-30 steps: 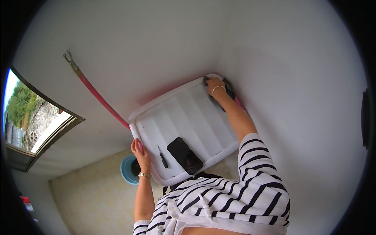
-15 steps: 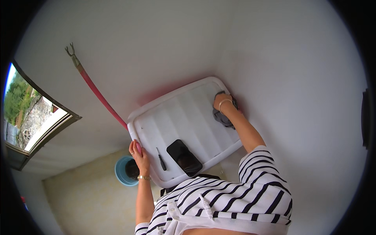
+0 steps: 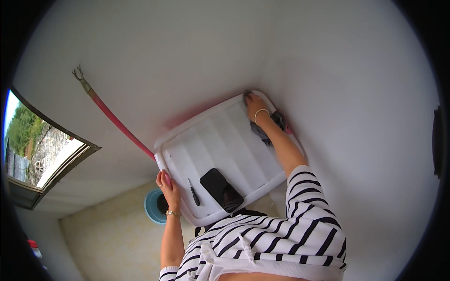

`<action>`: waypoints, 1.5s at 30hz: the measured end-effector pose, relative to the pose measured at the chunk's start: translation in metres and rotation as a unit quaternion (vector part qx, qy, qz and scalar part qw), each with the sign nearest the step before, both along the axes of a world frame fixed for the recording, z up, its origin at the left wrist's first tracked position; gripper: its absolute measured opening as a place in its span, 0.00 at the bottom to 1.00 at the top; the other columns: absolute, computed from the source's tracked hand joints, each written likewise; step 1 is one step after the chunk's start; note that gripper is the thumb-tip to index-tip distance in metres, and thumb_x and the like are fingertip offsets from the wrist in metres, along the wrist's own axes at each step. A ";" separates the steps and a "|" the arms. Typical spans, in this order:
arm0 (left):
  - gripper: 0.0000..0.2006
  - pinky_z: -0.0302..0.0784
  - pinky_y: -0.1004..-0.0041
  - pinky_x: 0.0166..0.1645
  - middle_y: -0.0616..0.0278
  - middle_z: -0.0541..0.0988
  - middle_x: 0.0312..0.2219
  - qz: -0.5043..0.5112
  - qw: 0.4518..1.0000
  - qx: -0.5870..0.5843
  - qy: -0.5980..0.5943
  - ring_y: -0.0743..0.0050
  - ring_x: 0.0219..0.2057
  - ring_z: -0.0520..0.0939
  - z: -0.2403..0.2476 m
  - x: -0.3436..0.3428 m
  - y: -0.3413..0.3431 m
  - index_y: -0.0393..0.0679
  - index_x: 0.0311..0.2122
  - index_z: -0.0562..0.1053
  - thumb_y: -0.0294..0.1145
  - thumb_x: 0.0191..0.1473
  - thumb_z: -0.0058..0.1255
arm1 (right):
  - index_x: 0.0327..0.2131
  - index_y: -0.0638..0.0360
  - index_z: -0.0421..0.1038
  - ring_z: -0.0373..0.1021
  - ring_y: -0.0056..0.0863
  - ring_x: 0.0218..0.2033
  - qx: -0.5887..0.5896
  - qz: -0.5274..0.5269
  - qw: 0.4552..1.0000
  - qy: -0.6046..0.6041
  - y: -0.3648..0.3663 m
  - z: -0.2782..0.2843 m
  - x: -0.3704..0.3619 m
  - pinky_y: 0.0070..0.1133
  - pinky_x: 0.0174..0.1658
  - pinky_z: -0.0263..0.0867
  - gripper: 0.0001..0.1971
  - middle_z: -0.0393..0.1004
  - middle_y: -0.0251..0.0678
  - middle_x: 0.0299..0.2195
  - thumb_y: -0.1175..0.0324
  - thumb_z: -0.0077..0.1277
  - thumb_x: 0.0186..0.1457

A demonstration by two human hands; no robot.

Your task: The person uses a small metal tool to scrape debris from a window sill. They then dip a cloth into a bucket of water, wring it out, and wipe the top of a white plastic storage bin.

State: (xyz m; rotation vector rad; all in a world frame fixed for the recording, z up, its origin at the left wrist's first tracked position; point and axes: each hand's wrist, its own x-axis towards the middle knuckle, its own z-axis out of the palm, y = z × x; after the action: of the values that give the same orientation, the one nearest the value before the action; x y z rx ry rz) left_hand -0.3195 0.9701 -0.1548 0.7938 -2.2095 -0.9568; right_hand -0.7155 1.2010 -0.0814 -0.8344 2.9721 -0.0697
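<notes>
A white ribbed storage box lid (image 3: 201, 140) lies in front of me. My left hand (image 3: 169, 189) grips its left edge, fingers curled around the rim by a pink latch (image 3: 168, 180). My right hand (image 3: 256, 107) presses a dark grey cloth (image 3: 262, 133) against the far right corner; part of the cloth bunches under my wrist. The fingertips there are partly hidden and slightly blurred. On the lid's near left part lie a small black-handled screwdriver (image 3: 194, 193) and a black smartphone (image 3: 221, 189).
A blue bucket (image 3: 153, 206) with something dark inside stands on the floor left of the lid. A pole with a red shaft and forked metal tip (image 3: 108, 110) leans behind the lid. Walls rise behind and to the right; a window (image 3: 42, 145) is at far left.
My right hand has moved away from me and slightly left, pushing the cloth to the lid's far corner. My left hand keeps its hold on the left edge.
</notes>
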 end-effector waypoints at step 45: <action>0.26 0.59 0.65 0.60 0.50 0.59 0.55 0.003 0.999 0.021 0.024 0.55 0.56 0.63 -0.006 0.002 -0.001 0.37 0.59 0.60 0.21 0.53 0.41 | 0.54 0.55 0.64 0.59 0.43 0.57 -0.012 -0.150 0.984 -0.092 0.118 0.031 0.214 0.44 0.56 0.53 0.38 0.63 0.43 0.56 0.36 0.48 0.46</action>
State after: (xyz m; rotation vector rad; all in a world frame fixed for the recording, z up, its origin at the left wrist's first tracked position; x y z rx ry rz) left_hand -0.3175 0.9687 -0.1605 0.7873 -2.1507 -1.0120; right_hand -0.5018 1.3188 -0.0506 -0.3512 2.8978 -0.1829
